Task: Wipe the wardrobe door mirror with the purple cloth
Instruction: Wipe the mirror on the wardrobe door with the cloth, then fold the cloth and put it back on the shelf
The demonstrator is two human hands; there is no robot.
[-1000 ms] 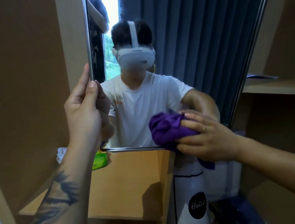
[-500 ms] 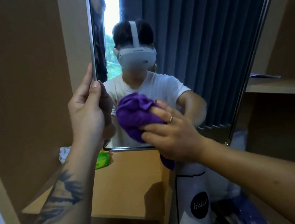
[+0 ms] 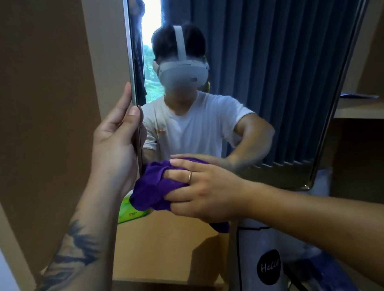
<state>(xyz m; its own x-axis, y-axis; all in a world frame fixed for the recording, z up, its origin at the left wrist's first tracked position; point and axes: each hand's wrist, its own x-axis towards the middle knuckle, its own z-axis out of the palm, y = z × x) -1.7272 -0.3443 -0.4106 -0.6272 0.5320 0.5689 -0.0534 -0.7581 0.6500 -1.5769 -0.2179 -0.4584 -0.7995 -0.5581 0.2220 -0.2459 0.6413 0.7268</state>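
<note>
**Two hands on the mirror, cloth at its lower left corner**

Both hands are at the wardrobe door mirror [image 3: 261, 75]. The purple cloth [image 3: 154, 188] is bunched into a wad and sits against the glass at the mirror's bottom left corner, just below the left hand [image 3: 115, 149] and directly ahead of the right hand [image 3: 203, 190], toward the left of the view. A loose tail of the cloth hangs out beneath the right palm.

The right hand grips the wad: its fingers [image 3: 177, 174] are curled over the top and near side of the fabric, with a ring showing on one finger, and the cloth is squeezed between fingers and palm against the glass. The thumb is hidden under the hand.

The left hand holds the mirror's left metal edge, thumb [image 3: 133, 117] laid on the front along the frame and the remaining fingers reaching round behind it, so it is closed loosely on the edge rather than flat.

Behind the cloth, a green packet [image 3: 131, 209] lies on the wooden shelf [image 3: 162, 246]. A white bin [image 3: 265, 266] with a black round label stands below the right forearm.
</note>
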